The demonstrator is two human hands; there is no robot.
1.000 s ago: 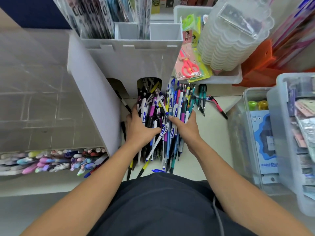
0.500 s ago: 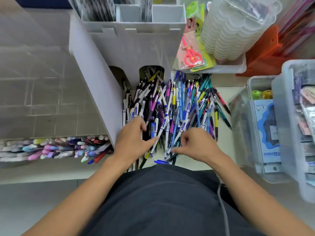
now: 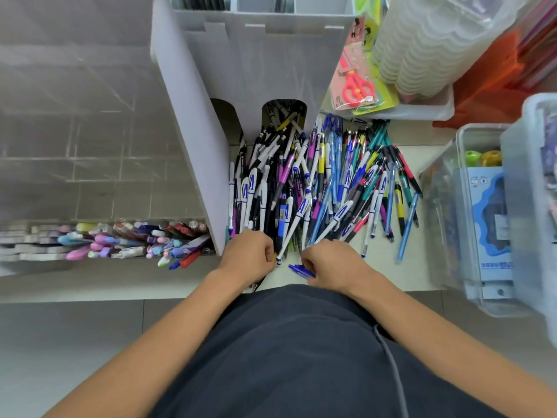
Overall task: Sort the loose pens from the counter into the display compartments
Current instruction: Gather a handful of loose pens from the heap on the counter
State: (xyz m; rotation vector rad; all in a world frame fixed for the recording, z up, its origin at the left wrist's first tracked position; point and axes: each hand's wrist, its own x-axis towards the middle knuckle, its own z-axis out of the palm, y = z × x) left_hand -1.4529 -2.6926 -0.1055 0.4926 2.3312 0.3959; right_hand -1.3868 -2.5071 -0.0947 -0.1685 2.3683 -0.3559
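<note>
Multicoloured pen heap (image 3: 316, 188), two curled hands (image 3: 250, 256)

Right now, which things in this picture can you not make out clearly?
All from the head view:
- Left hand: fingers curled under, so what it grips is hidden.
- Right hand: closed at the blue pens; the grip itself is hidden.
- Arched openings in the display: dark inside, depth unclear.
- Top compartments: cut off by the upper edge.
- Boxed item in the right bin: print too small.
</note>
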